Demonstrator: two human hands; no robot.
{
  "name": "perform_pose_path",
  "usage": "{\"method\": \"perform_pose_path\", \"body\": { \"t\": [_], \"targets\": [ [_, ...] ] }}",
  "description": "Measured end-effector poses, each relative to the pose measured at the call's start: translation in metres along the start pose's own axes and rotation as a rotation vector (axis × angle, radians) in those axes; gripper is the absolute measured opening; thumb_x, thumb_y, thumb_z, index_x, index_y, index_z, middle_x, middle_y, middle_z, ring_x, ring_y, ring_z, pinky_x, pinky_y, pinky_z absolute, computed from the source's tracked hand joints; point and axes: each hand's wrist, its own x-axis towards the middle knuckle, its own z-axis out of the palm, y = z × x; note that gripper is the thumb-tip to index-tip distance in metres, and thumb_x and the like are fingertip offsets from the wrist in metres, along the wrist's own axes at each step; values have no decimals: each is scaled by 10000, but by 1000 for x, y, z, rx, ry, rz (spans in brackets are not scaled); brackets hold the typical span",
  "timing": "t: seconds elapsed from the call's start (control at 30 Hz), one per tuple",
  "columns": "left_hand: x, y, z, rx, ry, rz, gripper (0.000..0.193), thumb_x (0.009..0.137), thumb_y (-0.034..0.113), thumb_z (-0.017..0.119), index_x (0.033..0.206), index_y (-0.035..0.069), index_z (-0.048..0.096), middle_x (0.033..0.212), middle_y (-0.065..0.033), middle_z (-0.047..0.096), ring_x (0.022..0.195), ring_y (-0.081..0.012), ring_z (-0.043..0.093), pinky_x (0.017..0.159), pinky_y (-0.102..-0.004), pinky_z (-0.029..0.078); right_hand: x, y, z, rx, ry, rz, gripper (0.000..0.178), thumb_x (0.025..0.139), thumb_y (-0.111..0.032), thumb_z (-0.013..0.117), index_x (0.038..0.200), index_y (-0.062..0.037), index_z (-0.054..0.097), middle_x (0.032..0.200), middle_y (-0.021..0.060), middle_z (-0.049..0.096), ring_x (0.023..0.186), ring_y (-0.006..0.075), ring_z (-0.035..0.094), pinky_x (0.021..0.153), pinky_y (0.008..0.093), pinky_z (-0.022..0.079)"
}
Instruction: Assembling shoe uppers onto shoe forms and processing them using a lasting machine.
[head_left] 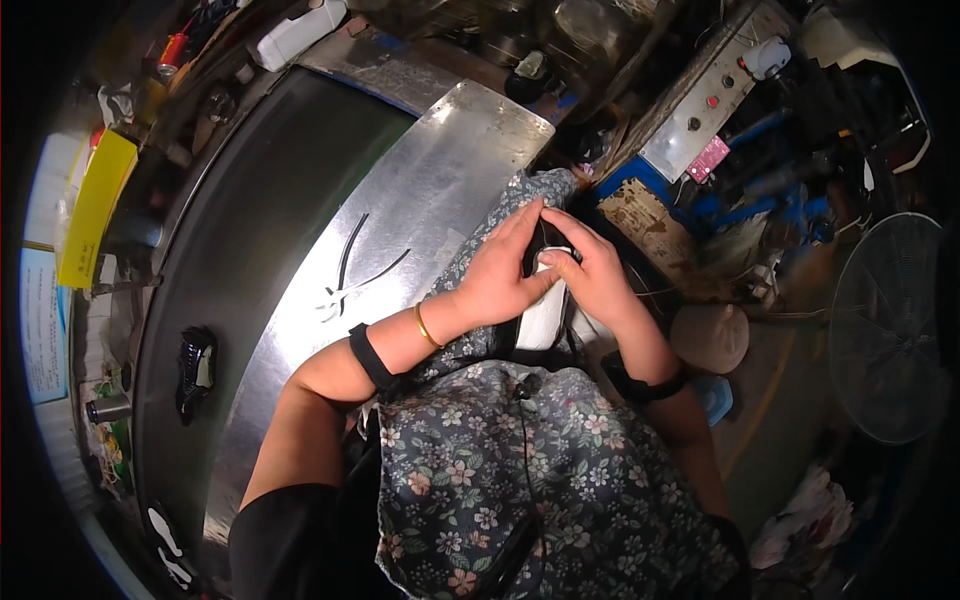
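A black shoe (pixel 541 320) with a long white underside is held upright over my lap, its toe end between my hands. My left hand (pixel 495 270) presses on its left side, fingers stretched toward the tip and thumb along the white part. My right hand (pixel 592 275) wraps the other side, its thumb bent over the white surface and its fingertips meeting those of the left. The palms hide most of the shoe's sides. A floral apron (pixel 500 450) lies beneath it. Left of my hands, pliers (pixel 333 297) with dark handles rest on the metal tabletop (pixel 480 125).
A dark conveyor belt (pixel 265 170) runs left of the metal top, carrying another black shoe (pixel 196 370). White insole-like pieces (pixel 165 535) lie at the lower left. A control box (pixel 705 95) with buttons stands at upper right, a caged fan (pixel 885 325) farther right.
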Motion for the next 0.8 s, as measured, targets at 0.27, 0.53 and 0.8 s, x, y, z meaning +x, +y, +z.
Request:
{"method": "perform_pose_path", "body": {
  "t": [0.27,0.53,0.8],
  "targets": [
    [32,-34,-26,-189,-110,-416,581,847,141,715,1325,7,414,1141,-133,591,1064,-198,556,926,-334,463,-35,35,46,329,120,359,296,987,-131,529,1237,23,570,1052,69,675,961,98,595,826,257,485],
    [0,-38,-14,-814,-69,-598,531,875,105,710,1316,54,419,1109,-41,587,1015,-139,553,907,-271,452,-35,51,37,1301,249,781,541,999,-453,481,1196,36,602,1079,96,653,959,141,607,900,258,461],
    [3,-55,-8,-670,-107,-570,518,893,133,696,1323,36,424,1138,-50,571,1042,-136,521,919,-277,437,-7,45,59,-237,-5,449,574,1035,-396,313,1133,101,582,966,281,667,934,401,658,838,428,510]
  ]
}}
